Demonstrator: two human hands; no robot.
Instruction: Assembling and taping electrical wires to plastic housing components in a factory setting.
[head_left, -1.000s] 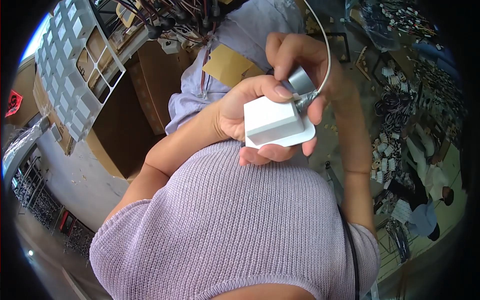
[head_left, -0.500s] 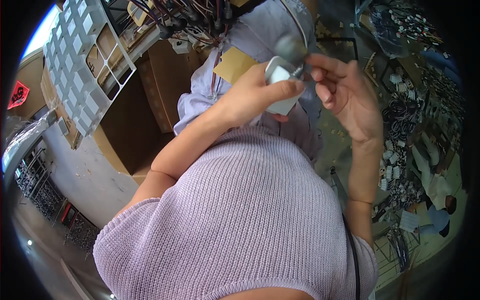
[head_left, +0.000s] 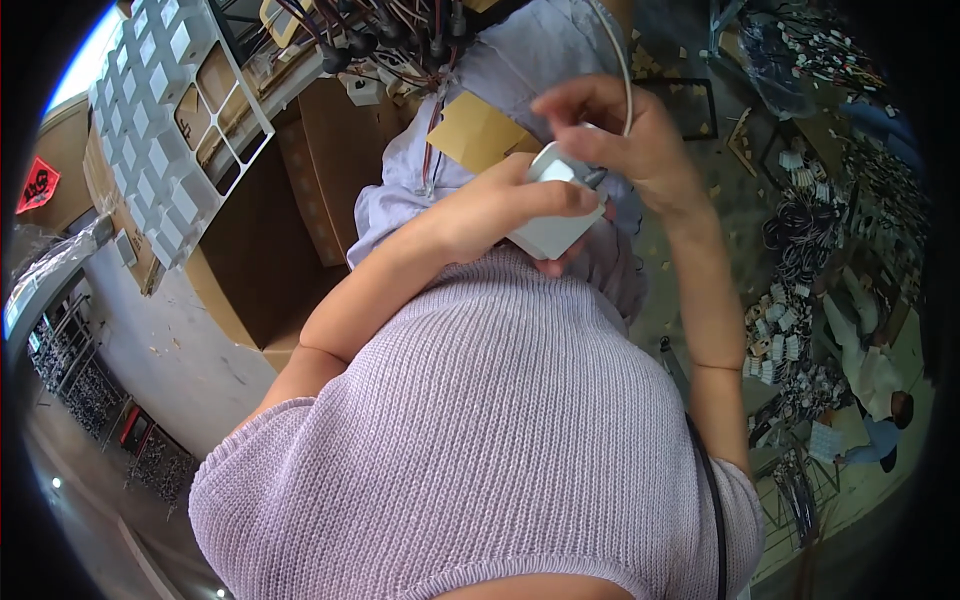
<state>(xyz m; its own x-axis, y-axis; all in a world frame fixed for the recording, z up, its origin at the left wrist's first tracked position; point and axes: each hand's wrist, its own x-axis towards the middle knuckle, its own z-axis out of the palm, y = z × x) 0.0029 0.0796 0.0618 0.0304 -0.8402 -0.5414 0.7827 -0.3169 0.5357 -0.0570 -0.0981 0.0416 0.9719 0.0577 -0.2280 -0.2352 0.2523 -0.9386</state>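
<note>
My left hand [head_left: 490,205] is closed round a small white plastic box [head_left: 555,225], thumb across its top, held over my lap. A short grey fitting [head_left: 594,178] sticks out of the box's right side. Just above the box is my right hand [head_left: 635,140], its fingers curled toward the box's upper end and smeared by motion. A white cable [head_left: 618,60] curves down to the right hand and passes out of sight there; whether the fingers grip it cannot be made out. Beside the left hand, a yellow sheet [head_left: 480,132] lies on the light cloth over my lap.
Dark-tipped cables [head_left: 390,40] bunch at the top. A cardboard box [head_left: 270,240] stands open on the left, near a white tray of square pieces [head_left: 160,130]. Coiled black cables [head_left: 795,235] and heaped white parts lie on the right floor, where another person [head_left: 878,435] is.
My right hand has swung up and left over the box, its fingers now curled. The white box has moved slightly down and left, and the blurred round grey thing above it no longer shows.
</note>
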